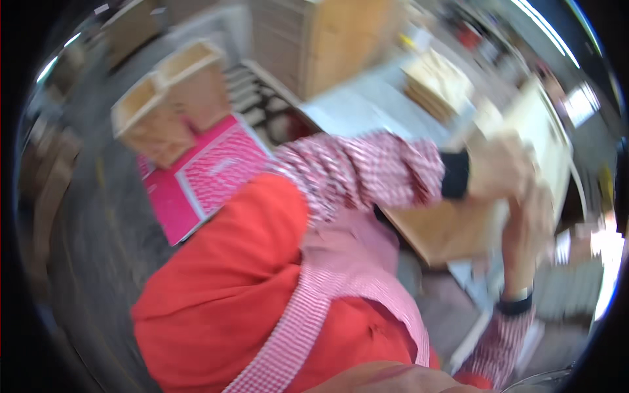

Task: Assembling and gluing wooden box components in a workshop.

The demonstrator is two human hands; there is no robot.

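Observation:
My left hand (499,168) and my right hand (529,216) meet at the right of the view, one close against the other. Both are smeared by motion, so their fingers and anything between them cannot be made out. Just behind them stands a pale wooden panel (553,124), its long edge running up to the right. Under my left wrist lies a light-brown wooden board (439,230). Checked red-and-white sleeves with black cuffs cover both forearms.
A pale blue-grey tabletop (357,98) bears a stack of pale wooden pieces (438,82). At left, an open-topped wooden box (171,105) with two compartments sits on a bright pink flat package (216,173). A wooden cabinet-like block (350,46) stands at the back.

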